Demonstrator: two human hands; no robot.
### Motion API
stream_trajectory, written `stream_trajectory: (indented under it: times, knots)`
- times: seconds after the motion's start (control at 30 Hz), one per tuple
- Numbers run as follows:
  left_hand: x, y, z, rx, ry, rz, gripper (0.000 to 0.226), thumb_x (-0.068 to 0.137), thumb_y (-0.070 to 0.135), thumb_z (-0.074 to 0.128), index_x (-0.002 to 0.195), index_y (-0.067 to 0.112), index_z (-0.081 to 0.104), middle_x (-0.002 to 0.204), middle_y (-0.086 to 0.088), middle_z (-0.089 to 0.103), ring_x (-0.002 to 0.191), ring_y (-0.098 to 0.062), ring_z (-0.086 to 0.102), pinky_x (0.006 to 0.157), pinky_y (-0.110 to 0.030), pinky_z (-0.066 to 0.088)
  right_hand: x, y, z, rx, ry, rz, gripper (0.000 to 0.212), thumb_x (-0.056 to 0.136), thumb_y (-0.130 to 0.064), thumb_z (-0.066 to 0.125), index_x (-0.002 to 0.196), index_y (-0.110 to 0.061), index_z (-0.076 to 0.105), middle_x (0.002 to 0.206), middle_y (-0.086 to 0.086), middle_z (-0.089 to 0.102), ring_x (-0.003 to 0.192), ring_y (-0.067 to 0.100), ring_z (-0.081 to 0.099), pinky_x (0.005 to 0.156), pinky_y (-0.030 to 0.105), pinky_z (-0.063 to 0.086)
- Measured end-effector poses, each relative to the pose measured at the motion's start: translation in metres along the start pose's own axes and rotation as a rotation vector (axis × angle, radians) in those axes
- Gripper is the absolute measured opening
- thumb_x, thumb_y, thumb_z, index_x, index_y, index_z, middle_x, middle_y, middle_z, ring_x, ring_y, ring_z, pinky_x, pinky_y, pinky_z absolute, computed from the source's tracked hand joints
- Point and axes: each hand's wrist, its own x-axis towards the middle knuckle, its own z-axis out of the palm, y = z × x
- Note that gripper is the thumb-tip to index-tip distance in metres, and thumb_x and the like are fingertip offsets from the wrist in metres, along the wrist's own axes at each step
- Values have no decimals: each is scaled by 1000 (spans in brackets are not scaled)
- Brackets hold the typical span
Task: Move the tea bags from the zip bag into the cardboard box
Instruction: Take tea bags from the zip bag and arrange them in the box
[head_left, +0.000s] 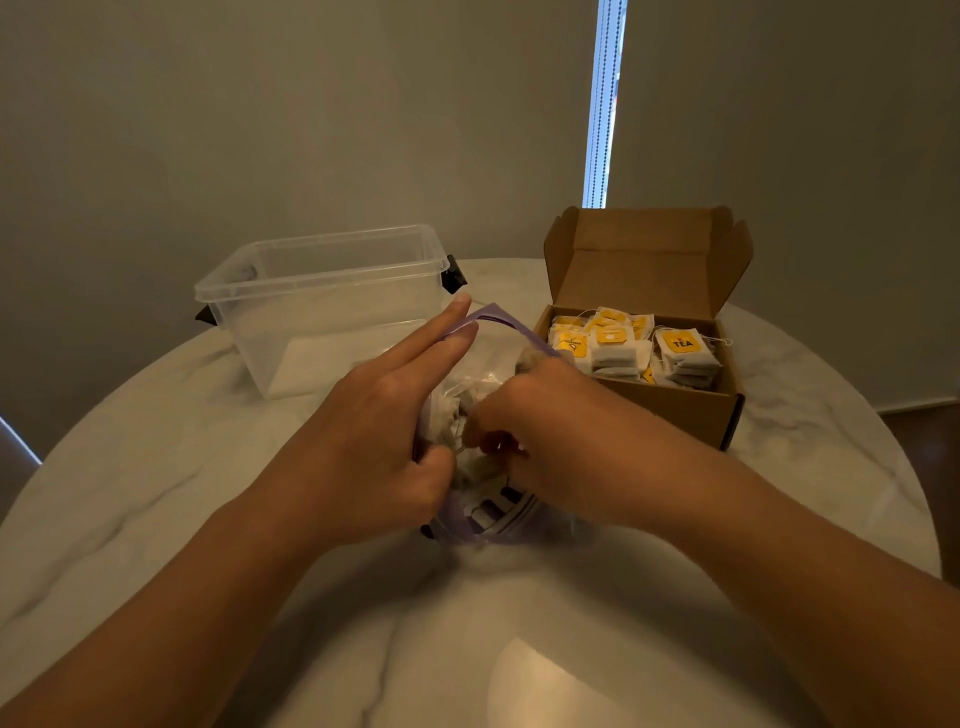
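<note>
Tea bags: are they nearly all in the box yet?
Many tea bags already sit in the cardboard box. The left hand holds the zip bag open while the right hand reaches in among more. Several are left in the bag, so it's not finished.

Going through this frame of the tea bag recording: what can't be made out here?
Head view only:
- Whether the right hand holds anything inside the zip bag: its own back hides the fingertips.
- How many tea bags remain in the bag: the left hand, the right hand and crumpled plastic cover them.
- Lower layers in the cardboard box: its near wall hides them.
</note>
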Motion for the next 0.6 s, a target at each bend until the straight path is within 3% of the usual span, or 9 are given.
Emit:
stream_trajectory:
  times: [0.1,0.17,0.2,0.3,0.37,0.5,0.6]
  knots:
    - [0,0,0,13,-6,15,83,70,21,50,152,14,37,163,11,22,135,-1,35,101,-8,39,-6,1,-15,211,-8,-14,26,92,-14,63,113,-27,71,103,-11,71,92,5,64,78,19,54]
    - [0,2,0,12,-25,23,84,69,14,55,151,12,38,162,8,23,119,4,18,77,5,36,-2,5,-13,169,37,48,29,94,-11,59,116,-28,69,102,-10,69,88,6,62,75,17,53]
    - [1,2,1,11,-32,26,85,69,12,56,151,11,37,162,7,23,115,5,12,74,7,34,2,6,-9,128,44,84,32,94,-9,60,118,-28,67,102,-9,66,87,6,59,72,18,52]
    - [1,2,3,8,-47,17,86,69,12,56,152,12,36,163,8,22,122,-12,15,72,7,34,12,2,4,48,-67,178,29,90,-9,62,115,-23,59,102,-1,52,91,15,51,69,25,44]
    - [1,4,4,8,-54,12,85,68,12,55,152,12,37,163,8,23,119,-24,20,71,7,33,13,-2,7,23,-187,240,38,93,-10,59,129,-18,50,117,6,51,90,15,45,71,26,40]
    - [0,7,5,-12,-60,22,85,68,8,55,151,10,38,163,8,23,119,-15,20,67,6,32,14,-2,9,-4,-219,272,39,95,-14,58,133,-14,47,124,9,53,87,17,44,72,26,38]
    - [0,8,5,-9,-61,20,84,67,9,55,150,10,39,162,7,24,118,-23,27,68,6,32,14,1,10,23,-186,315,43,92,-11,62,133,-16,49,125,8,53,107,22,51,82,29,47]
